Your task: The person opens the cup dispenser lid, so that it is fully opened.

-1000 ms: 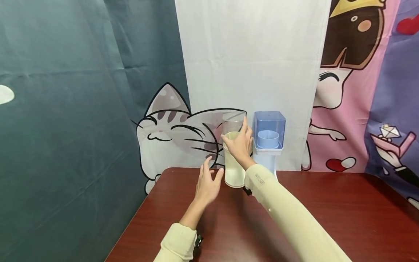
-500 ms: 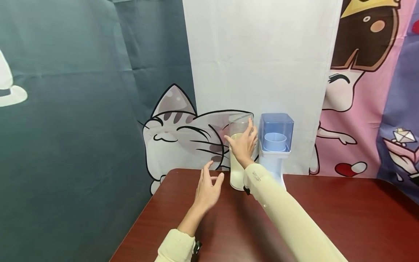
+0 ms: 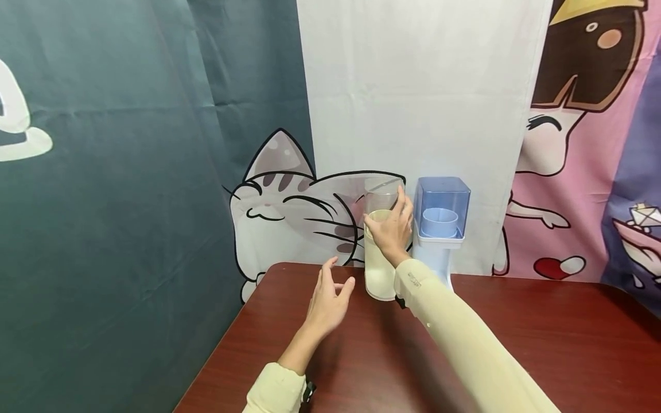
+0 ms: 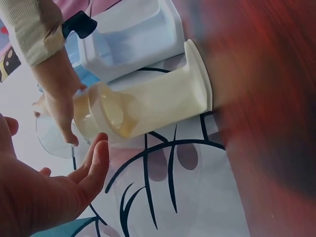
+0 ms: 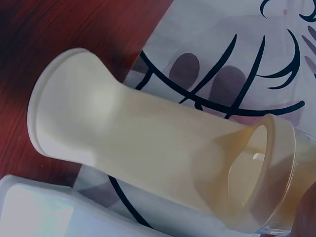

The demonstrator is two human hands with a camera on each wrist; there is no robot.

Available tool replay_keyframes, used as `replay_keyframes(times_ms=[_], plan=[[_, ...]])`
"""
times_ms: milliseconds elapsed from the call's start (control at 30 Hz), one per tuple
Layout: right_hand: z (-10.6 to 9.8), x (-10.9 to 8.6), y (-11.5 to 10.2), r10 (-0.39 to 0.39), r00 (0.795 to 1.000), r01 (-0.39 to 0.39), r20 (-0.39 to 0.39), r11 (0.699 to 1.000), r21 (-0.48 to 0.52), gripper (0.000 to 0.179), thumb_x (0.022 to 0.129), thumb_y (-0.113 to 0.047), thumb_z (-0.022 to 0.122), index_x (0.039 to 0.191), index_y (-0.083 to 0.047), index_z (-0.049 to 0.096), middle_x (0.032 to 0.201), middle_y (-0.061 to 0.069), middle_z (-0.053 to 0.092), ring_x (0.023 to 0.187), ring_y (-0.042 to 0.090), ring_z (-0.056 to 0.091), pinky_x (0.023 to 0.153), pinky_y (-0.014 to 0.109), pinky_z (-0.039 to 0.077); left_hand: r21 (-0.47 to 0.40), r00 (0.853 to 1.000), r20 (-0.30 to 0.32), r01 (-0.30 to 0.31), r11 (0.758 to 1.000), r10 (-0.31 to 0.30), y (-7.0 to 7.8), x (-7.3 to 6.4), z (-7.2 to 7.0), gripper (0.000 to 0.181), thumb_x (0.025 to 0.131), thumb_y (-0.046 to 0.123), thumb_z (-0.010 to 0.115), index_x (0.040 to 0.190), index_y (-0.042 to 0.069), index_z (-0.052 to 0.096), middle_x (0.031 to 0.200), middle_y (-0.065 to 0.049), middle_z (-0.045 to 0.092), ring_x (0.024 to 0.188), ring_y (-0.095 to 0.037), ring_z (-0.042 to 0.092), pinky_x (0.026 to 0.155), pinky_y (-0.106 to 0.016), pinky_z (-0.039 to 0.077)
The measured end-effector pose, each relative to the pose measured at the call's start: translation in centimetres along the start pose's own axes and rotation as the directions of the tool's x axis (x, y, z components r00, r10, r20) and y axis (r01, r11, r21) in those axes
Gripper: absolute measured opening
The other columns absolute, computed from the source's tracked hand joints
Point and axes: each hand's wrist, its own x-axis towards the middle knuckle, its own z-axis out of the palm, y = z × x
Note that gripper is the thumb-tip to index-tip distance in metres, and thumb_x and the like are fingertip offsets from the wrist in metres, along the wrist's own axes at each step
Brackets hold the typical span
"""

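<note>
A cream dispenser stand [image 3: 379, 278] with a clear round cover [image 3: 379, 199] stands upright at the back of the table. Around its clear upper part my right hand [image 3: 393, 230] holds on, thumb at the left side and fingers at the right. The stand's flared base and round collar [image 5: 276, 173] show in the right wrist view, where the hand is mostly cut off. My left hand [image 3: 326, 298] hovers in front and to the left, fingers spread and touching nothing; in the left wrist view its fingers [image 4: 101, 158] appear close to the collar, but apart in the head view.
Just right of the cream stand is a similar white one with a blue see-through box cover [image 3: 443, 198] and a round blue cup inside. Behind the dark red table [image 3: 527, 321] hangs a printed cloth [image 3: 423, 92] with a cartoon cat.
The head view has turned slightly left, so the scene sits farther right. My right hand keeps its place at the clear cover, its fingers a little closer in. The left hand stays raised.
</note>
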Motion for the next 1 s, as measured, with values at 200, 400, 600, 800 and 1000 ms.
replay_keyframes(times_ms=[200, 400, 600, 800, 1000], plan=[[-0.8, -0.2, 0.0, -0.011, 1.0, 0.011, 0.003, 1.0, 0.009, 0.113, 0.065, -0.035, 0.09, 0.155, -0.026, 0.022, 0.146, 0.014, 0.037, 0.122, 0.041, 0.048, 0.09, 0.056, 0.045, -0.024, 1.0, 0.024, -0.012, 1.0, 0.012, 0.3, -0.1, -0.3, 0.06, 0.098, 0.04, 0.055, 0.151, 0.024, 0.03, 0.151, -0.006, 0.04, 0.106, -0.016, 0.066, 0.087, -0.051, 0.048], [-2.4, -0.8, -0.3, -0.027, 0.999, 0.025, 0.04, 0.998, 0.051, 0.114, 0.065, -0.035, 0.09, 0.155, -0.028, 0.022, 0.146, 0.015, 0.039, 0.112, 0.042, 0.054, 0.084, 0.055, 0.047, -0.061, 0.998, 0.057, -0.029, 0.998, 0.032, 0.7, -0.4, -0.7, 0.06, 0.1, 0.038, 0.054, 0.151, 0.023, 0.029, 0.152, -0.008, 0.039, 0.108, -0.019, 0.065, 0.088, -0.049, 0.049], [-4.3, -1.7, -0.8, -0.047, 0.996, 0.041, 0.077, 0.996, 0.083, 0.114, 0.064, -0.034, 0.09, 0.155, -0.03, 0.022, 0.141, 0.017, 0.043, 0.108, 0.039, 0.055, 0.077, 0.054, 0.048, -0.087, 0.991, 0.105, -0.075, 0.993, 0.084, 2.0, -1.0, -0.9, 0.061, 0.101, 0.04, 0.052, 0.152, 0.021, 0.026, 0.153, -0.01, 0.035, 0.112, -0.02, 0.064, 0.089, -0.049, 0.049], [-6.6, -2.8, -1.6, -0.064, 0.991, 0.043, 0.119, 0.984, 0.173, 0.111, 0.064, -0.031, 0.091, 0.153, -0.028, 0.025, 0.142, 0.015, 0.043, 0.118, 0.034, 0.05, 0.085, 0.053, 0.046, -0.098, 0.987, 0.109, -0.106, 0.99, 0.117, 2.7, -1.4, -1.2, 0.06, 0.101, 0.038, 0.053, 0.152, 0.021, 0.027, 0.152, -0.01, 0.036, 0.116, -0.021, 0.061, 0.086, -0.044, 0.052], [-9.0, -3.6, -1.9, -0.125, 0.981, 0.087, 0.147, 0.966, 0.244, 0.112, 0.064, -0.026, 0.093, 0.153, -0.018, 0.025, 0.142, 0.021, 0.042, 0.125, 0.037, 0.047, 0.097, 0.054, 0.044, -0.132, 0.984, 0.106, -0.13, 0.983, 0.145, 3.1, -1.7, -1.7, 0.06, 0.101, 0.035, 0.054, 0.152, 0.018, 0.027, 0.151, -0.015, 0.035, 0.118, -0.025, 0.059, 0.084, -0.041, 0.054]])
